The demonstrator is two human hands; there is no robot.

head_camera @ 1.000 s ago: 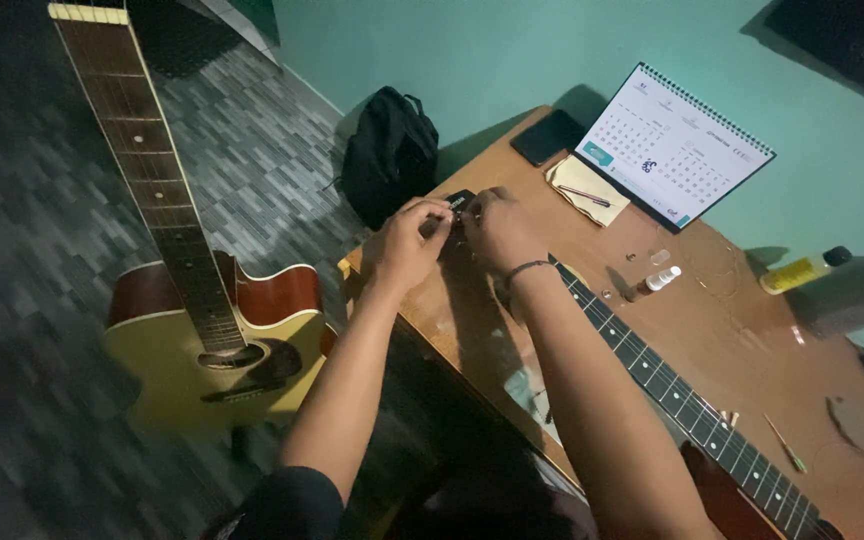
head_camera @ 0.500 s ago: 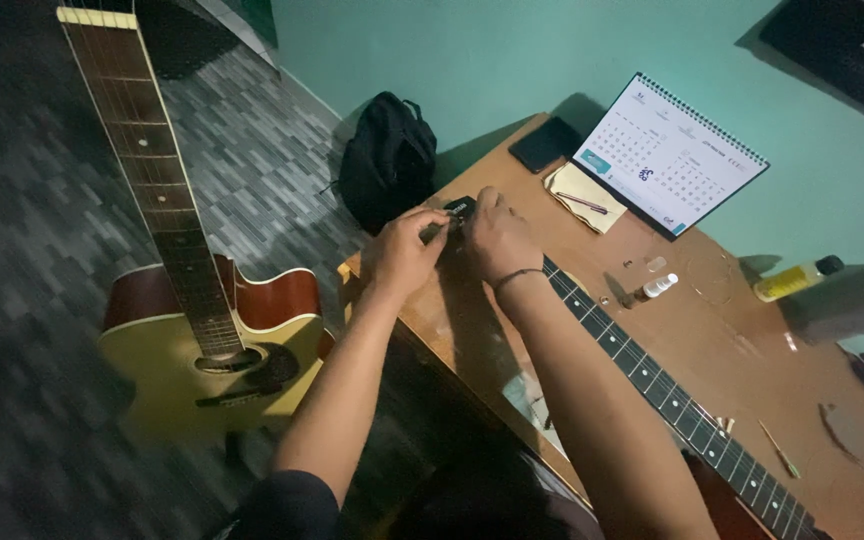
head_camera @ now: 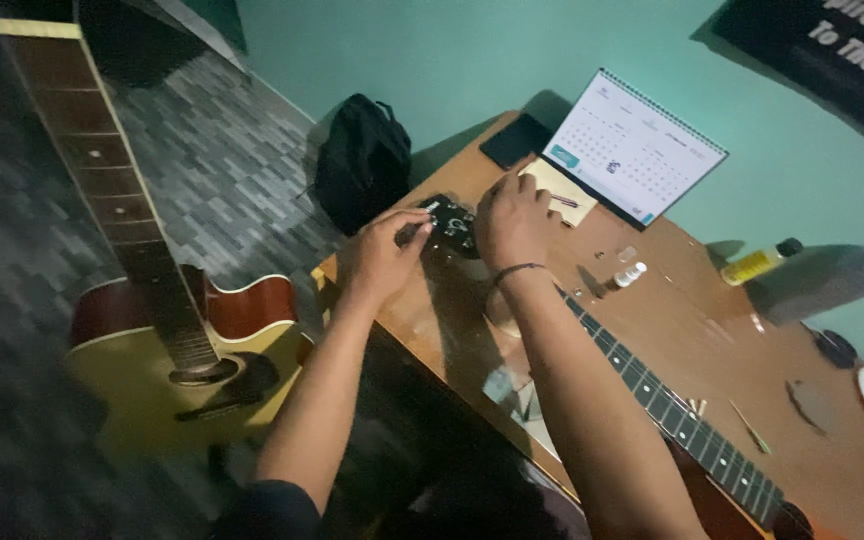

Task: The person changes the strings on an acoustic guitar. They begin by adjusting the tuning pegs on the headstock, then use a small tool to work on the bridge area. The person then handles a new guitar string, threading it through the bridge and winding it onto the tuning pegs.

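A guitar lies across the brown wooden table (head_camera: 712, 330), its dark fretboard (head_camera: 672, 410) running toward the lower right. The black headstock (head_camera: 450, 222) sits between my two hands near the table's left corner. My left hand (head_camera: 384, 252) pinches at the left side of the headstock. My right hand (head_camera: 514, 222), with a dark band on its wrist, rests over the right side of the headstock with fingers curled down. What the fingers hold is too small and dark to make out.
A second acoustic guitar (head_camera: 167, 330) stands on the tiled floor at left. A black backpack (head_camera: 362, 160) leans by the wall. On the table: a desk calendar (head_camera: 634, 148), a yellow notepad (head_camera: 560, 190), a small white bottle (head_camera: 630, 274), a yellow bottle (head_camera: 760, 262).
My hands stay at the headstock; the fingers have shifted slightly. The view has drifted a little, nothing else moved.
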